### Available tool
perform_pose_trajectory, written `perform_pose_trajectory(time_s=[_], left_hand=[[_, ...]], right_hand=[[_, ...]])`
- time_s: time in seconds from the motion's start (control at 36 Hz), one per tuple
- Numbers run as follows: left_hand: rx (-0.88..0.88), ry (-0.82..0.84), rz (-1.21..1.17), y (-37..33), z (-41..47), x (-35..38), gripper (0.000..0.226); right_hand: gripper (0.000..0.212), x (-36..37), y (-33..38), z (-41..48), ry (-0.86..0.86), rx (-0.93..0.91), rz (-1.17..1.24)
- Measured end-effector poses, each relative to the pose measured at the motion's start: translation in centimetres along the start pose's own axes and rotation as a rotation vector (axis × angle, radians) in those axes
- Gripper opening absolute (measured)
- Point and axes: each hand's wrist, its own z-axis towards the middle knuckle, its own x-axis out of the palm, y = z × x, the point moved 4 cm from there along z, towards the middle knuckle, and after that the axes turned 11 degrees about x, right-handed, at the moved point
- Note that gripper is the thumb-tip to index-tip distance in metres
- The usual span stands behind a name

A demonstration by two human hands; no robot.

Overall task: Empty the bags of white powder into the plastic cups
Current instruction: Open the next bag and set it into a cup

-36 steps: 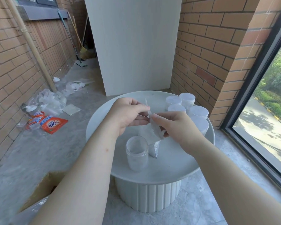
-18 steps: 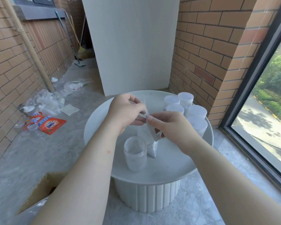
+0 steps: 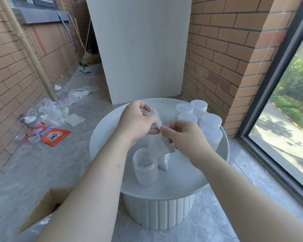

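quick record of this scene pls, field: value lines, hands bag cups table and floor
left hand: pinches the top edge of the bag
right hand: pinches the same top edge, beside the left hand
bag: upright, lower end at the table, white powder inside, not yet poured
open cup: clear, upright, no lid, beside the bag on its left
other cups: five, white-topped, clustered at the table's far right
table: round, white
floor: orange packet, plastic litter, cardboard box

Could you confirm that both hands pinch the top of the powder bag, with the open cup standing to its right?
Not quite: the head view shows the open cup standing to the left of the bag. The left hand and right hand do pinch its top.
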Motion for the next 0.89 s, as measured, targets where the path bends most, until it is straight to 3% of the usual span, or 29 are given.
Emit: perform_pose_trajectory(time_s=[0.14, 0.28, 0.58, 0.78, 0.89], left_hand=[[-0.037, -0.039, -0.049, -0.1, -0.1, 0.3, 0.026], [-0.069, -0.004, -0.084, 0.4, -0.4, 0.9, 0.041], [-0.118, -0.093, -0.083, 0.9, -0.7, 0.7, 0.032], [-0.115, -0.108, -0.131, 0.8, -0.8, 1.1, 0.031], [-0.112, -0.093, -0.157, 0.9, -0.9, 1.1, 0.033]], right_hand=[[0.021, 0.2, 0.5, -0.2, -0.088, -0.077, -0.178], [0.025, 0.3, 0.5, 0.0, -0.092, -0.107, -0.195], [0.024, 0.8, 0.2, 0.0, -0.116, -0.108, -0.288], [0.037, 0.9, 0.6, -0.6, -0.127, -0.175, -0.433], [0.045, 0.8, 0.5, -0.3, -0.061, -0.098, -0.325]])
